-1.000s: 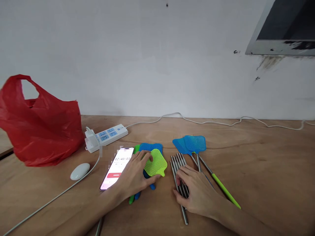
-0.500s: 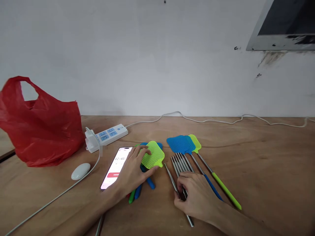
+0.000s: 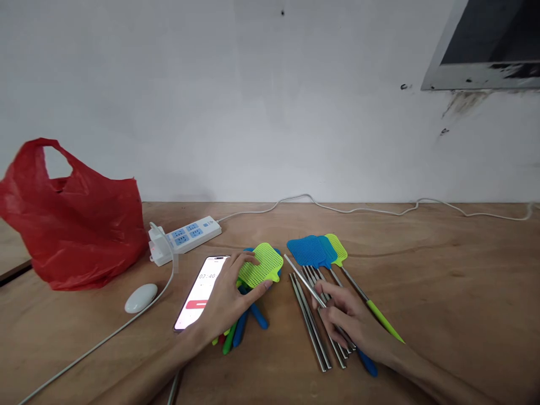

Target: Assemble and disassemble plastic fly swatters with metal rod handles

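Note:
My right hand (image 3: 348, 318) is closed around a metal chopstick (image 3: 304, 279), its thin end tilted up to the far left. Beneath and beside that hand lie several more metal chopsticks (image 3: 307, 323), roughly side by side on the table. Beyond them rest blue fly swatters (image 3: 304, 251) and a yellow-green one (image 3: 383, 320), heads overlapping. My left hand (image 3: 234, 298) lies with spread fingers across the head of another yellow-green fly swatter (image 3: 265, 263). Blue and green handles (image 3: 240, 329) stick out below it, while the heads underneath are mostly hidden.
A lit phone (image 3: 200, 292) showing a timer lies left of my left hand. Further left are a white power strip (image 3: 196, 239), a white rounded device (image 3: 141, 298) with a cable nearby, and a red plastic bag (image 3: 88, 225). A white cord (image 3: 358, 210) runs along the wall.
My right hand has lifted a chopstick off the table and moved slightly right with it. Two chopsticks now lie together left of the hand. My left hand stays on the swatter.

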`<move>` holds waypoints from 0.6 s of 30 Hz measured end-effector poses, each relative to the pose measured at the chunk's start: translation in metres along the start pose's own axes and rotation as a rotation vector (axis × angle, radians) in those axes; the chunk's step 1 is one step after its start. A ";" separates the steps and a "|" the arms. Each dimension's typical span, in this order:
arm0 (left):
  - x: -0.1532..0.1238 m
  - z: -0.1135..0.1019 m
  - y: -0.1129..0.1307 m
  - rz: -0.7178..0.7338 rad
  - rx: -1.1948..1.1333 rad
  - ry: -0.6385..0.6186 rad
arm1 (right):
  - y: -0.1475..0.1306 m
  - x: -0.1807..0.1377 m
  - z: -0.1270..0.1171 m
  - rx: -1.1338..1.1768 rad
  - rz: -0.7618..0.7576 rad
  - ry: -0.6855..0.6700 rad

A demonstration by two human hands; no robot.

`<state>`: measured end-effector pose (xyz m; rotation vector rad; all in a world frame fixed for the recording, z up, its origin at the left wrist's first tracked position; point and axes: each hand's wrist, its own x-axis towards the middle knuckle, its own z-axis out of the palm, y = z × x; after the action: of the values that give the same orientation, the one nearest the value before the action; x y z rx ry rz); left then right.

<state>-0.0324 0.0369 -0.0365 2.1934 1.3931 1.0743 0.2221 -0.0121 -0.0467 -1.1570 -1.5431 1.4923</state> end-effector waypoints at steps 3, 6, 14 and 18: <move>-0.001 -0.001 0.001 -0.017 -0.018 -0.006 | 0.002 -0.003 0.003 -0.016 0.022 -0.074; -0.002 -0.002 0.002 -0.036 -0.033 -0.006 | 0.005 -0.003 0.004 -0.029 0.024 -0.072; 0.001 -0.001 -0.001 -0.027 -0.034 0.027 | 0.008 -0.002 0.002 -0.040 0.023 -0.033; 0.002 -0.002 -0.003 0.002 -0.031 0.053 | 0.006 -0.003 0.002 -0.041 0.032 -0.017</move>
<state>-0.0354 0.0403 -0.0364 2.1597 1.3869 1.1548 0.2226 -0.0159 -0.0530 -1.2007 -1.5804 1.5017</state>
